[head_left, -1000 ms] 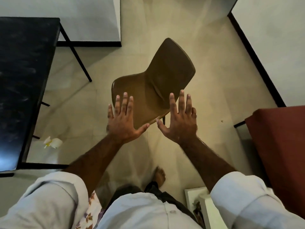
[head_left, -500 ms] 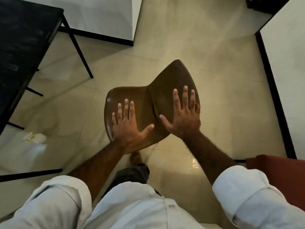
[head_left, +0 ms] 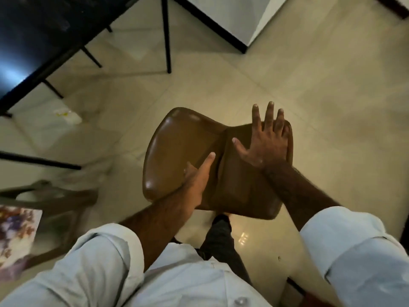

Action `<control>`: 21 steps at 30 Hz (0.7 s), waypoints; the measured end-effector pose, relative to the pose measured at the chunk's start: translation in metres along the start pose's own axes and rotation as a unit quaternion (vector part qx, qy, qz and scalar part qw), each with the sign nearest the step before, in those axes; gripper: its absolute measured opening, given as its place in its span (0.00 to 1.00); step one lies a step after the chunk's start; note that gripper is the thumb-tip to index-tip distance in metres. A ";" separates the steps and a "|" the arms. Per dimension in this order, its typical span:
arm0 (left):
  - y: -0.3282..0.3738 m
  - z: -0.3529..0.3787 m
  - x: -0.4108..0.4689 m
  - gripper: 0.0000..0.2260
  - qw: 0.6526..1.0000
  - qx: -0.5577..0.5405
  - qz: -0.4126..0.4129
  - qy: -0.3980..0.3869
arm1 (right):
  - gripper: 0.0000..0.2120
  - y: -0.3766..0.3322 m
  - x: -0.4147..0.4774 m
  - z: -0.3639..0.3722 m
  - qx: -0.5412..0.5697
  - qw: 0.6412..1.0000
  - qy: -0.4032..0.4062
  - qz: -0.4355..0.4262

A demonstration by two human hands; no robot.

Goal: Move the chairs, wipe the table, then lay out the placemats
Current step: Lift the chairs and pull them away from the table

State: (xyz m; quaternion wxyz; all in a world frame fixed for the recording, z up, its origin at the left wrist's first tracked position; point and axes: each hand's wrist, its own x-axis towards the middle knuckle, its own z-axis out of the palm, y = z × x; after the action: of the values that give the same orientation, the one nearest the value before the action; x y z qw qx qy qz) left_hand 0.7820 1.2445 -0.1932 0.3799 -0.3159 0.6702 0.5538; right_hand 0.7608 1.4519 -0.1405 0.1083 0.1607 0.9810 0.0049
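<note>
Both empty, uncurled: left hand (head_left: 195, 180) now edgewise, right hand (head_left: 263, 142) flat over chair (head_left: 177, 147).

We read no text, no label, no brand, no number, no sign on anything in this view.

Indoor light dim, warm yellowish cast throughout. Small hard glare spot on floor (head_left: 243, 237) near bottom centre. Bluish-white sheen on dark table top (head_left: 13, 72) at left edge. Soft highlights along glossy rim of brown chair (head_left: 177, 138). Shadows diffuse, no hard edges. Heavy blur at left and lower left: patterned sheet (head_left: 15, 238) smeared, detail unreadable. Right hand (head_left: 263, 140) comparatively sharp. Wide-angle distortion: table leg (head_left: 166, 34) and dark wall skirting (head_left: 223, 34) lean toward corners.
</note>
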 end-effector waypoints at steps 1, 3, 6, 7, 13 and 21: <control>-0.010 0.007 -0.002 0.62 1.000 -0.017 -0.013 0.023 | 0.57 0.007 0.016 0.002 -0.009 1.000 -0.008 -0.020; -0.025 0.023 -0.010 0.66 0.999 -0.036 -0.028 0.018 | 0.57 0.020 0.053 0.006 -0.037 0.996 -0.017 -0.073; -0.020 0.051 -0.033 0.60 0.984 -0.100 -0.144 0.017 | 0.57 0.035 0.103 0.012 -0.064 0.988 -0.030 -0.134; -0.020 0.062 -0.034 0.55 0.973 -0.138 -0.182 0.025 | 0.58 0.040 0.118 0.013 -0.078 0.985 -0.031 -0.151; -0.064 0.116 -0.028 0.67 0.915 -0.295 -0.275 -0.030 | 0.59 0.062 0.171 0.034 -0.165 0.963 -0.134 -0.165; -0.123 0.174 0.000 0.42 0.850 -0.427 -0.306 0.039 | 0.38 0.085 0.213 0.077 -0.088 0.906 -0.407 -0.077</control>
State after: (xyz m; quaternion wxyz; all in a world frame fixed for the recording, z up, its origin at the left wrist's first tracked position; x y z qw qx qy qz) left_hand 0.9138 1.3921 -0.2718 0.3317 -0.6574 0.2509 0.6284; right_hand 0.6069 1.5981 -0.2566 0.5116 0.0625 0.8568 0.0168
